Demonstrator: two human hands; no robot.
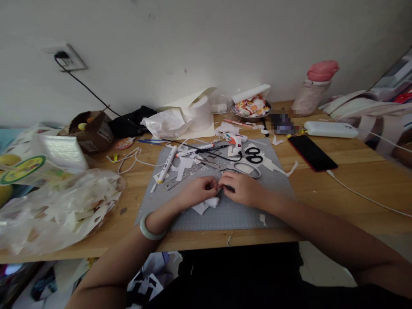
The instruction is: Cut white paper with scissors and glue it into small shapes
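Grip: both hands (pixel 222 189) pinching, seemingly | white paper piece (pixel 206 205) beneath

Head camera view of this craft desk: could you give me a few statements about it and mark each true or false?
1. Both hands, left hand and right hand, meet over the grey cutting mat. True.
2. The scissors are held in the right hand. False: they lie on the mat beyond the hands.
3. The phone lies face down on the floor. False: it lies on the wooden table, right of the mat.
4. A pale bangle sits on the left wrist. True.
5. White paper scraps lie under the hands. True.
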